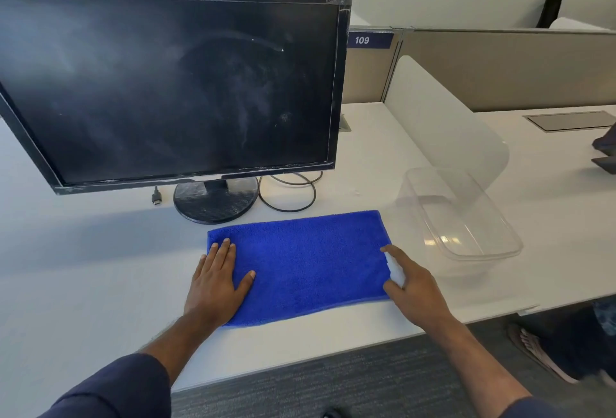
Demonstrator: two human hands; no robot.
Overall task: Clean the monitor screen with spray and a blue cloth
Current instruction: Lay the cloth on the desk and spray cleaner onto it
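Observation:
A black monitor (166, 84) stands on the white desk (83, 251), its dark screen smeared and dusty. In front of its round base lies a folded blue cloth (306, 261), flat on the desk. My left hand (218, 281) rests palm down on the cloth's left end, fingers spread. My right hand (413, 287) is at the cloth's right edge, closed around a small white object (395, 269) that looks like a spray bottle; most of it is hidden by the fingers.
A clear plastic tub (466, 217) sits just right of the cloth. A black cable (290, 191) loops beside the monitor base (215, 201). A translucent divider (443, 124) and desk partitions stand behind. Another person's foot (540, 351) is on the floor at right.

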